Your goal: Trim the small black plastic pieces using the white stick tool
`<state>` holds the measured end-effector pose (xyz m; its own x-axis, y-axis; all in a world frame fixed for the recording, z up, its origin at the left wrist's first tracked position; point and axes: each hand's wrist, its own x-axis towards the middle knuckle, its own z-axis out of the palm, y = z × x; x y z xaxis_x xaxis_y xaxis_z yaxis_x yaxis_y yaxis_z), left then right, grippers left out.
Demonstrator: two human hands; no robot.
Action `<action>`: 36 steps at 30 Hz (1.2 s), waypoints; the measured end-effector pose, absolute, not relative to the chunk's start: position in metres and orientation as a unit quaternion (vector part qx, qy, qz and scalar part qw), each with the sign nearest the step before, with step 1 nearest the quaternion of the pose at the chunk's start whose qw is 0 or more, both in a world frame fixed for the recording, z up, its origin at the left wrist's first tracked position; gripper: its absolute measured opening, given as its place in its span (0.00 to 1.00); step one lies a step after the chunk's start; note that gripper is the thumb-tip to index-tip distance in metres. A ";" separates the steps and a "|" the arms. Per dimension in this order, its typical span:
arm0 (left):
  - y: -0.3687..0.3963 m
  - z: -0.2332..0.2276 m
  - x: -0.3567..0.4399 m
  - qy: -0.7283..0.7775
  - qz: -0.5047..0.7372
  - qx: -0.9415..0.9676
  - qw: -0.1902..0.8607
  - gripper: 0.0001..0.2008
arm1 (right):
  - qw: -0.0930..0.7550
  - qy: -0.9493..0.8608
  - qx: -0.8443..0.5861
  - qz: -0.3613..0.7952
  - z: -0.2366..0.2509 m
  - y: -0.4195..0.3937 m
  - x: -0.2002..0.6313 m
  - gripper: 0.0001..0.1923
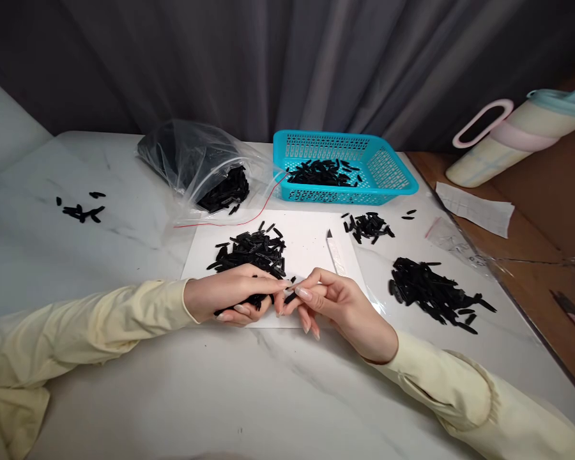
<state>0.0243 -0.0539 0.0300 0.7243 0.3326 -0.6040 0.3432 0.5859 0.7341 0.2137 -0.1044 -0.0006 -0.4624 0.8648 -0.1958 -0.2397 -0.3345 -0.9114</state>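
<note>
The left hand (pixel 234 291) was laid on the near edge of a white sheet (pixel 311 239) that was spread in the middle of the marble table (pixel 172 383). Its fingers were curled together over several small black pieces, and its fingertips were pressed against the near end of one black piece (pixel 290 298). The right hand (pixel 338 303) was brought up against the left, thumb and forefinger pinched shut on the same piece, while the remaining fingers were bent downward toward the sheet. Whether anything more was gripped inside the right palm could not be told, since the piece was small and partly covered.

Just beyond the left hand, a heap of black pieces (pixel 253 250) was piled on the sheet. A slim white knife (pixel 335 254) was laid on the sheet's right part, just beyond the right hand. A larger pile (pixel 431 291) was spread off the sheet toward the table's right edge, and a smaller cluster (pixel 368 227) was seen farther back, near the front of a turquoise basket (pixel 397 176) in which more pieces were held. A clear plastic bag (pixel 196 160), partly filled with the same pieces, was slumped at the far edge of the table, left of the basket. A few stray pieces (pixel 80 211) were scattered near the table's left edge. Both arms were covered by pale yellow sleeves (pixel 100 319).
</note>
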 end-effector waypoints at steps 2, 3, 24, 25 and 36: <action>-0.053 0.029 0.024 0.366 -0.011 0.459 0.810 0.18 | 0.380 -0.435 -0.354 0.736 -0.001 -0.104 0.214 0.11; -0.053 0.029 0.023 0.362 -0.014 0.460 0.811 0.18 | 0.382 -0.434 -0.353 0.736 -0.001 -0.104 0.214 0.11; -0.058 0.032 0.027 0.373 0.048 0.486 0.789 0.12 | 0.376 -0.414 -0.350 0.752 0.001 -0.102 0.216 0.10; -0.059 0.032 0.027 0.376 0.051 0.492 0.784 0.12 | 0.374 -0.412 -0.351 0.753 0.001 -0.102 0.216 0.10; -0.061 0.031 0.024 0.387 0.067 0.530 0.752 0.12 | 0.371 -0.412 -0.359 0.751 0.002 -0.102 0.216 0.10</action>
